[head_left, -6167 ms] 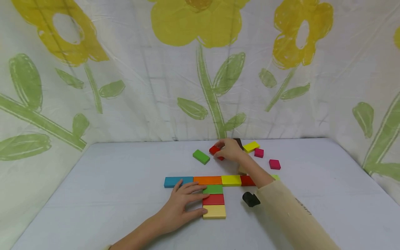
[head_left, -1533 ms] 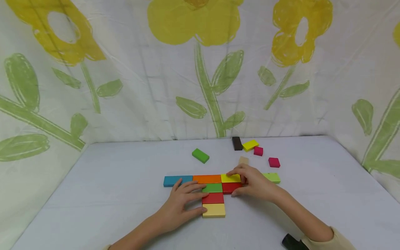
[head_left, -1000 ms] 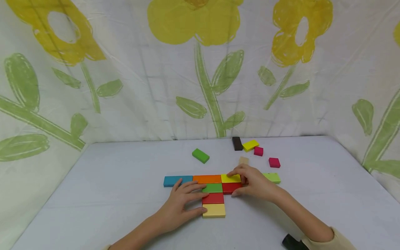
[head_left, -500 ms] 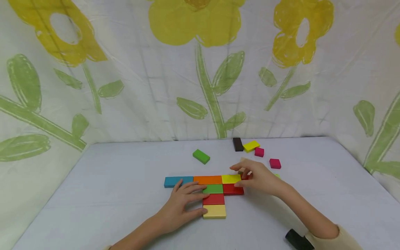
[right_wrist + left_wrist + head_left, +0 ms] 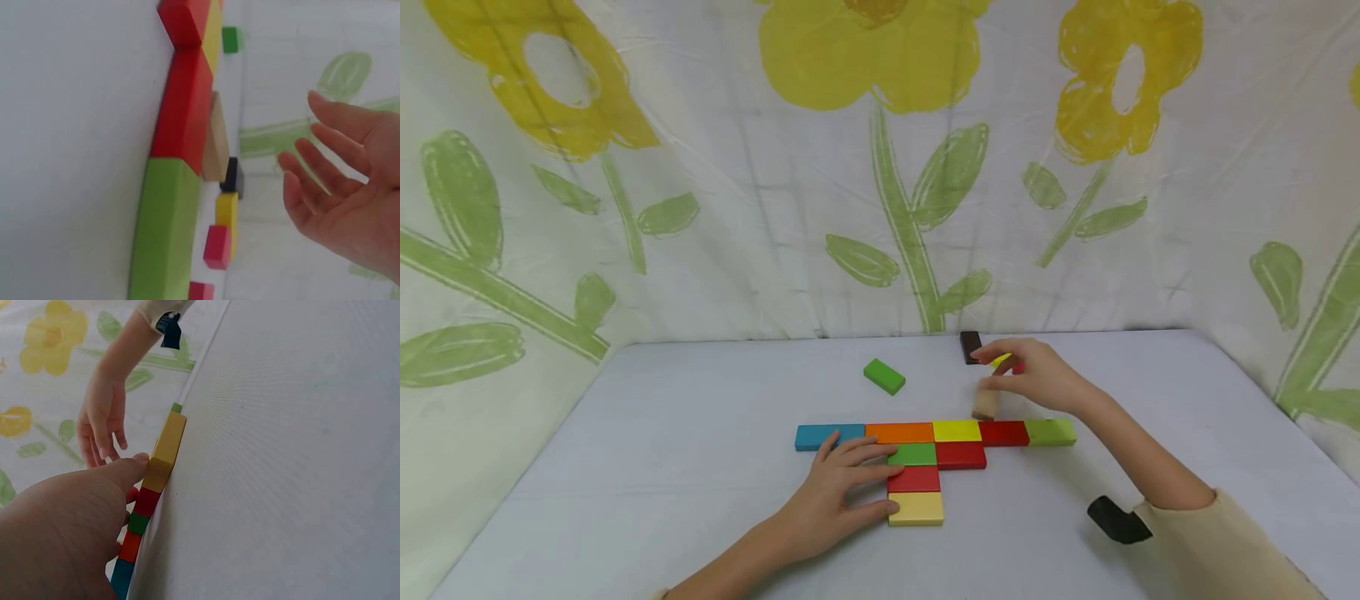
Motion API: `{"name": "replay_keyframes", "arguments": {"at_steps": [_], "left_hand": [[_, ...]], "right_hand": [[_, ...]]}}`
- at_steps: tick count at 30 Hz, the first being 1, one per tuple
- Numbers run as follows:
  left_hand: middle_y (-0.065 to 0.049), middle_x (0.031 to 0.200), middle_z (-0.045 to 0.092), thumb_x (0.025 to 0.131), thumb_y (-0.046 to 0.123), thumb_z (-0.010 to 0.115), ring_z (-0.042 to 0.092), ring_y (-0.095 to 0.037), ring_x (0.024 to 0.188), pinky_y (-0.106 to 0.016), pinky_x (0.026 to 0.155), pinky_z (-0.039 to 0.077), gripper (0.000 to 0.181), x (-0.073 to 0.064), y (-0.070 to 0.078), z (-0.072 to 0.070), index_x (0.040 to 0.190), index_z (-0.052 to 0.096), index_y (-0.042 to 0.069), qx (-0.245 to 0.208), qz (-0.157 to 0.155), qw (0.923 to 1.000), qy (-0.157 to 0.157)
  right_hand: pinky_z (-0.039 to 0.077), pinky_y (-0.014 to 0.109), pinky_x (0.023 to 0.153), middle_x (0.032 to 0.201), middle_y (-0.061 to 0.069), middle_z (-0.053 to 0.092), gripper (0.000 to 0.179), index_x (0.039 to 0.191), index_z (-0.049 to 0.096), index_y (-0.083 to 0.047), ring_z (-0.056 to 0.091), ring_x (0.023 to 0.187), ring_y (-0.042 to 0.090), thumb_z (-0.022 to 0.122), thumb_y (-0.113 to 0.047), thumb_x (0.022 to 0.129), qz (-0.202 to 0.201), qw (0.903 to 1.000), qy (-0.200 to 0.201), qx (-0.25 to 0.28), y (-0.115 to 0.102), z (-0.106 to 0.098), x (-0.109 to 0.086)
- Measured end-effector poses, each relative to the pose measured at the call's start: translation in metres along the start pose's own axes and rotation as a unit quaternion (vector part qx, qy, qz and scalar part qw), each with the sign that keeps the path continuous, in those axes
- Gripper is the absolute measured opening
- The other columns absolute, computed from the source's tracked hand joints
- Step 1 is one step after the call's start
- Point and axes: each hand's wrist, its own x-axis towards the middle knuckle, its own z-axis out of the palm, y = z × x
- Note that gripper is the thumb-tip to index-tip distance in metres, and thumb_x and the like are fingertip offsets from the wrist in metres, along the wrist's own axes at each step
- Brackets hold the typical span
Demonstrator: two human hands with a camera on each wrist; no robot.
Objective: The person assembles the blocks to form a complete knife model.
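Note:
A row of blocks crosses the table in the head view: blue (image 5: 820, 437), orange (image 5: 898, 432), yellow (image 5: 957, 431), red and lime green (image 5: 1051, 432). Beneath it a column runs green, red, cream (image 5: 916, 508); another red block (image 5: 961, 455) sits right of the green one. My left hand (image 5: 831, 500) rests against the column's left side, fingers spread, thumb touching the cream block. Over a loose beige wooden block (image 5: 985, 402) hovers my right hand (image 5: 1033, 375), holding nothing; the right wrist view shows its fingers (image 5: 325, 162) loosely bent.
Behind the row lie a loose green block (image 5: 883, 377) and a black block (image 5: 970, 346). A yellow block and a pink block (image 5: 217, 247) are partly covered by my right hand in the head view. Another pink block (image 5: 201, 290) shows in the right wrist view. A flowered cloth hangs behind.
My right hand brought the red block from the back to beside the column's green block and let it go. It has since moved up and back. My left hand stays put.

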Motion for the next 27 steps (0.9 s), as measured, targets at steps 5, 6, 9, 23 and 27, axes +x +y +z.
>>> {"name": "replay_keyframes", "arguments": {"at_steps": [5,6,9,23,27], "left_hand": [[0.003,0.149,0.063,0.099,0.038,0.075,0.05,-0.032,0.142,-0.081,0.115,0.017,0.039,0.0,-0.001,0.001,0.135,0.074,0.021,0.004,0.007,0.9999,0.008],[0.003,0.149,0.062,0.099,0.038,0.075,0.05,-0.033,0.142,-0.081,0.115,0.017,0.039,0.0,-0.002,0.002,0.135,0.074,0.021,0.004,0.009,0.9999,0.009],[0.004,0.149,0.062,0.099,0.038,0.075,0.05,-0.033,0.142,-0.082,0.115,0.018,0.039,-0.001,-0.002,0.002,0.135,0.074,0.021,0.006,0.011,0.9999,0.011],[0.003,0.149,0.062,0.1,0.039,0.074,0.049,-0.032,0.143,-0.082,0.115,0.016,0.04,-0.001,-0.001,0.0,0.136,0.074,0.022,0.005,0.004,1.0,0.005],[0.003,0.149,0.062,0.1,0.039,0.073,0.049,-0.032,0.143,-0.082,0.115,0.016,0.04,-0.001,-0.001,0.0,0.136,0.073,0.022,0.0,0.002,1.0,0.003]], "right_hand": [[0.063,0.041,0.088,0.135,0.028,0.065,0.043,0.136,0.064,0.006,0.066,0.114,0.04,0.074,-0.013,0.099,0.03,0.9995,0.012,0.005,0.006,-0.014,0.012],[0.063,0.043,0.088,0.135,0.029,0.064,0.043,0.136,0.064,0.006,0.066,0.115,0.042,0.074,-0.013,0.099,0.034,0.9993,0.015,0.006,0.008,-0.016,0.014],[0.062,0.047,0.09,0.137,0.03,0.062,0.045,0.138,0.062,0.007,0.064,0.119,0.046,0.073,-0.013,0.1,0.043,0.9989,0.02,0.007,0.013,-0.022,0.021],[0.052,0.06,0.106,0.149,0.035,0.05,0.054,0.146,0.054,0.008,0.054,0.13,0.054,0.071,-0.015,0.1,0.102,0.9947,0.001,0.008,0.049,-0.034,0.039],[0.047,0.063,0.111,0.153,0.034,0.047,0.057,0.148,0.052,0.007,0.051,0.133,0.055,0.072,-0.015,0.099,0.117,0.9925,-0.022,0.027,0.056,-0.034,0.041]]}}
